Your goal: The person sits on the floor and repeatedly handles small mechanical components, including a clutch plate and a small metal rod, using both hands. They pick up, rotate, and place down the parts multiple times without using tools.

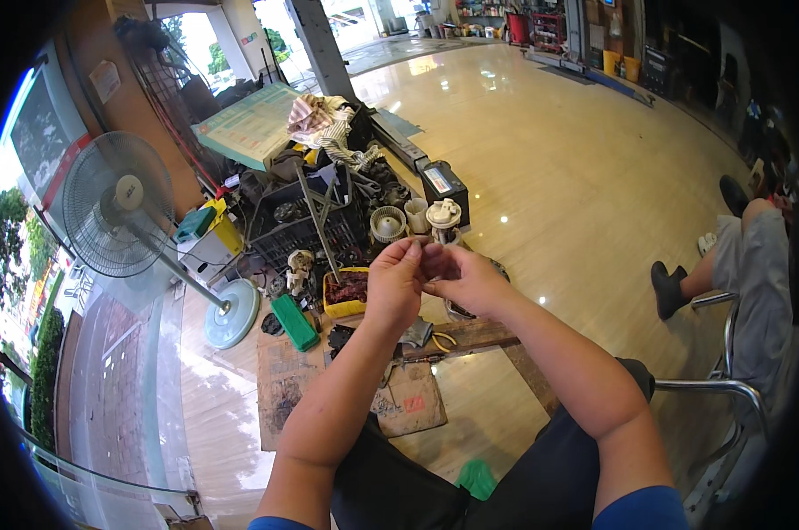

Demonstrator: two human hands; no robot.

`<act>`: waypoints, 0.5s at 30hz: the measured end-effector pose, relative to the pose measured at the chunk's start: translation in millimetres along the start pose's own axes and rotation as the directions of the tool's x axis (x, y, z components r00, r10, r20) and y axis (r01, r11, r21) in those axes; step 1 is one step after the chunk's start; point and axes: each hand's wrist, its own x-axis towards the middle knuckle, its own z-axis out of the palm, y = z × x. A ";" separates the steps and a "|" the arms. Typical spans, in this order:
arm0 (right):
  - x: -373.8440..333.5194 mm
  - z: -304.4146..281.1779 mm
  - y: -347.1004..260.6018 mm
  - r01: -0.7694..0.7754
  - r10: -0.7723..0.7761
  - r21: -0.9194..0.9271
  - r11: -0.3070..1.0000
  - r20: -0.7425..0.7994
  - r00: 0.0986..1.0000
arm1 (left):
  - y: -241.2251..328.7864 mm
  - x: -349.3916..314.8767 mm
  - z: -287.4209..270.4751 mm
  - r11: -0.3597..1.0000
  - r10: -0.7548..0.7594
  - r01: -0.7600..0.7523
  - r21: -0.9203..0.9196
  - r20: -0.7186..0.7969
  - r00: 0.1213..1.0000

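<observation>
Yellow tray (343, 310) lies left of the bent fingers (411, 251) of the left hand (394, 277).

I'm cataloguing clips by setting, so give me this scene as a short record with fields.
Left hand: raised, thumb and fingers drawn together
Right hand: close against the left, fingertips meeting
Held: too hidden to tell
Left of hands: yellow tray with dark red contents; green box
Beyond hands: black crate, filled; battery
Nearer the body: cardboard on the floor
Far left: standing fan
Far right: another person's legs
</observation>
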 end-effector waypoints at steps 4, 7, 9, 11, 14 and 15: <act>-2.6 -3.7 -11.0 0.019 -0.028 -0.151 0.988 -0.056 0.998 | -5.0 -10.7 12.2 0.997 -0.022 0.019 0.072 0.041 0.999; -1.0 -11.7 -7.6 -0.017 0.013 -0.166 0.986 -0.025 1.000 | -4.6 -13.1 16.6 0.998 -0.053 0.048 0.044 0.106 0.993; -1.5 -14.5 -11.6 -0.051 0.052 -0.117 0.992 0.004 0.999 | -2.6 -13.4 15.7 0.996 -0.081 0.077 0.039 0.120 0.990; -3.3 -12.6 -18.5 -0.071 0.072 -0.109 0.992 0.000 0.997 | -1.8 -13.2 13.6 0.996 -0.094 0.092 0.019 0.139 0.986; -2.3 -12.3 -18.6 -0.052 0.053 -0.089 0.995 0.003 0.999 | -2.3 -12.1 10.7 0.996 -0.080 0.087 -0.034 0.179 0.981; -1.7 -13.2 -17.4 -0.037 0.037 -0.081 0.996 0.004 0.999 | -2.4 -11.8 10.5 0.995 -0.083 0.091 -0.040 0.181 0.980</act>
